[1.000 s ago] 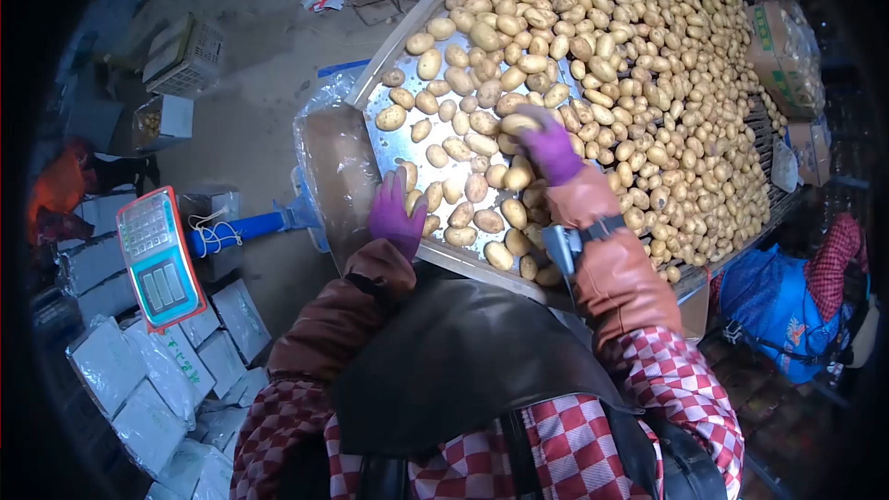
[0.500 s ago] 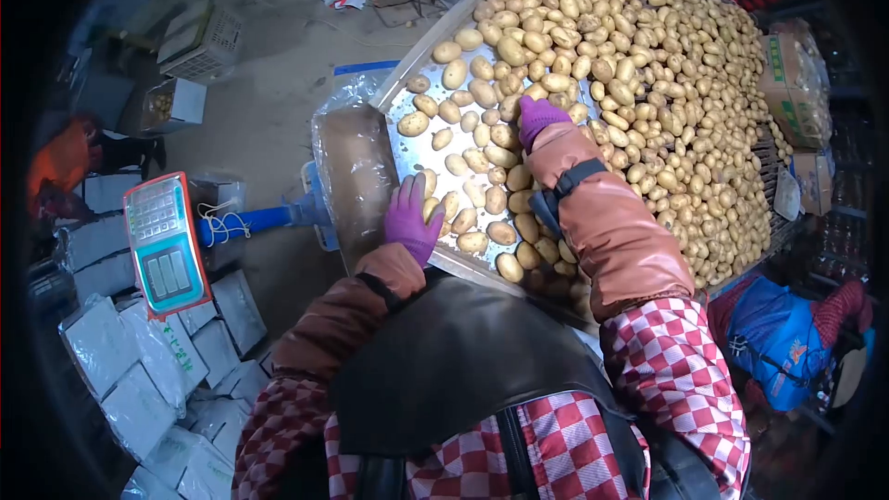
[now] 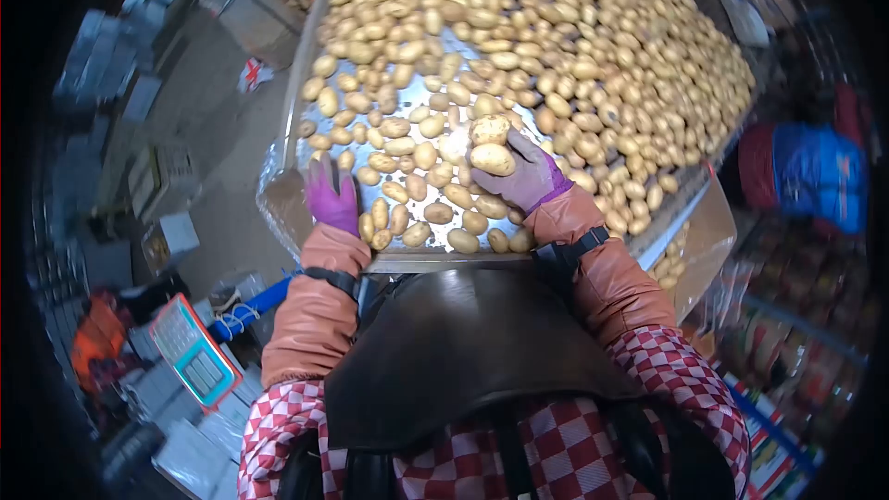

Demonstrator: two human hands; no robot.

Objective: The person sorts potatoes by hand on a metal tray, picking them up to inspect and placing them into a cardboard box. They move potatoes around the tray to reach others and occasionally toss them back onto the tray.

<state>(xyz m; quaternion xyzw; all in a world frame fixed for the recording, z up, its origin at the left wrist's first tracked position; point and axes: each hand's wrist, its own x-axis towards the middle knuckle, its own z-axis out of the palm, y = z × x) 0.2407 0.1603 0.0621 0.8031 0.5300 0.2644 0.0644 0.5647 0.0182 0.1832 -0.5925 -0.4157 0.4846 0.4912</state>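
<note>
Many potatoes (image 3: 593, 56) lie spread over a metal sorting table (image 3: 444, 262), heaped thickly at the back and right and more loosely near its front edge. My right hand (image 3: 526, 171), in a purple glove with a greyish palm, is turned palm up and holds two potatoes (image 3: 493, 159) above the others. At the table's front left corner, my left hand (image 3: 331, 196) in a purple glove has its fingers spread, beside several loose potatoes, and holds nothing.
Left of the table stands a plastic-lined carton (image 3: 285, 208). A scale display (image 3: 196, 352) is at lower left, near white boxes. At the right are a carton with potatoes (image 3: 708, 241) and a person in a blue vest (image 3: 820, 176). Another person in orange (image 3: 97, 338) is at far left.
The view has turned. My right hand has rolled from palm down among the potatoes to palm up, now with two potatoes in it. My left hand stays spread at the table's left edge.
</note>
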